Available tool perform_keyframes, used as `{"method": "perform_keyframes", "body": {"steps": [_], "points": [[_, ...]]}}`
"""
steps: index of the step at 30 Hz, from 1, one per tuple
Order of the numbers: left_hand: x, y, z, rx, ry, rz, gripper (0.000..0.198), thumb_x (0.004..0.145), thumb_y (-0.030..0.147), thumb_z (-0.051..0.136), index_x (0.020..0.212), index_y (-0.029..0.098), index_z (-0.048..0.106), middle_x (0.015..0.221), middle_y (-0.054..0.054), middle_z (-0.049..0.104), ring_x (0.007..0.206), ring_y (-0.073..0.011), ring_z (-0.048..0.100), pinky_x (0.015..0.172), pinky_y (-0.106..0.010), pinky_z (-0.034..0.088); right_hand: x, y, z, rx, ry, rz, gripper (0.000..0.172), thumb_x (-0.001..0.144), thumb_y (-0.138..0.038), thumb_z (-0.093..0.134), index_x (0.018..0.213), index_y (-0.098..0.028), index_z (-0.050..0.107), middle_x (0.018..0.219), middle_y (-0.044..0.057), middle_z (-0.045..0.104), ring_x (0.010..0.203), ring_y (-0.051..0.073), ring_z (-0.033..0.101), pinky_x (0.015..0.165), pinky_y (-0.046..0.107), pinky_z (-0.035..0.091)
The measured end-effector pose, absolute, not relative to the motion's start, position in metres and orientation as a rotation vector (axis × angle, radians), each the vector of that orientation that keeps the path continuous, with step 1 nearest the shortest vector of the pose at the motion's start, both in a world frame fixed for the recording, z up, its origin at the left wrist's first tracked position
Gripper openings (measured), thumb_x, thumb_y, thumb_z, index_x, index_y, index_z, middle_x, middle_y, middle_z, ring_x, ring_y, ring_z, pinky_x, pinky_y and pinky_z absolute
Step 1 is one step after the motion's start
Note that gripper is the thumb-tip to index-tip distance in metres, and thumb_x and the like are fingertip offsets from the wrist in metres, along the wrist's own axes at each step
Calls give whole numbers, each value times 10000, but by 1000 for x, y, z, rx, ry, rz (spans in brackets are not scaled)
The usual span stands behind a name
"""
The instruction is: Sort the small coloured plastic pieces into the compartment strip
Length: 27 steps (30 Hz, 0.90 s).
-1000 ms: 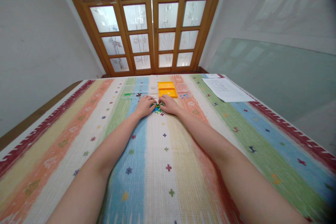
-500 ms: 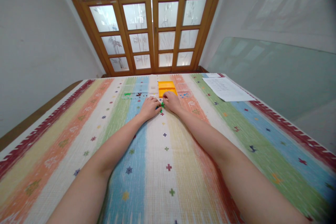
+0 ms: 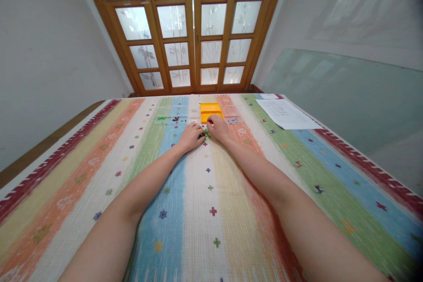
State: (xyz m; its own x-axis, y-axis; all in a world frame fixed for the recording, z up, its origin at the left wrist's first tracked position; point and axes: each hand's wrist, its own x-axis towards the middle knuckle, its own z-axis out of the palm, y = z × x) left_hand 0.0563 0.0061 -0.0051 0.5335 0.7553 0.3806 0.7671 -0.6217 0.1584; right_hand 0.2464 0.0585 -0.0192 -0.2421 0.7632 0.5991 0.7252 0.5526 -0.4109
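My left hand rests on the cloth near the far middle of the table, its fingers curled over something small and dark that is mostly hidden. Just right of it lie small green pieces, between the two hands. My right hand is closed, fingertips bent together at the front edge of an open yellow box. What those fingertips hold, if anything, is too small to make out. Beyond my left hand, a clear tray has green pieces and dark red pieces in it. Small blue pieces are right of the yellow box.
A striped tablecloth covers the table. Sheets of white paper lie at the far right. Wooden doors with glass panes stand behind the table, and a greenish glass panel leans at the right wall.
The view has shifted very slightly. My left fingers have moved a little over the small pieces; my right hand stays almost where it was, by the yellow box.
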Motion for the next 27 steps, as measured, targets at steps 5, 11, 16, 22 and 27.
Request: {"method": "perform_keyframes", "body": {"steps": [5,11,16,22,27], "points": [[59,4,-4,-2763,-1285,-600,176,972,293,606,977,223,767,1046,-100,724,1094,-296,570,986,-473,430,246,60,-21,-1189,-1990,62,118,940,-184,518,937,-204,634,975,94,683,925,239,575,850,344,426],[56,9,-6,-2729,-1341,-736,182,1002,293,560,986,218,725,1039,-98,731,1056,-279,607,968,-443,446,246,59,-20,-1204,-1999,67,125,938,-192,518,938,-206,643,984,101,680,941,250,576,861,354,430],[22,34,-6,-2487,-1667,-1251,196,1016,330,536,1000,208,689,967,-76,740,893,-230,652,874,-376,484,247,59,-18,-1214,-1986,68,134,926,-188,522,933,-206,654,973,108,681,929,260,575,842,362,436],[-64,75,-25,-1737,-2165,-1933,131,928,296,565,964,193,638,866,-39,699,808,-190,648,756,-288,511,247,56,-17,-1186,-1990,71,132,941,-193,522,934,-206,653,979,99,685,910,245,576,824,346,435],[-103,88,-39,-1412,-2238,-2153,183,932,274,511,1009,180,647,812,-5,619,672,-136,571,637,-226,459,247,57,-19,-1172,-2026,72,129,950,-189,526,950,-208,653,982,92,681,923,242,578,836,342,430]]}}
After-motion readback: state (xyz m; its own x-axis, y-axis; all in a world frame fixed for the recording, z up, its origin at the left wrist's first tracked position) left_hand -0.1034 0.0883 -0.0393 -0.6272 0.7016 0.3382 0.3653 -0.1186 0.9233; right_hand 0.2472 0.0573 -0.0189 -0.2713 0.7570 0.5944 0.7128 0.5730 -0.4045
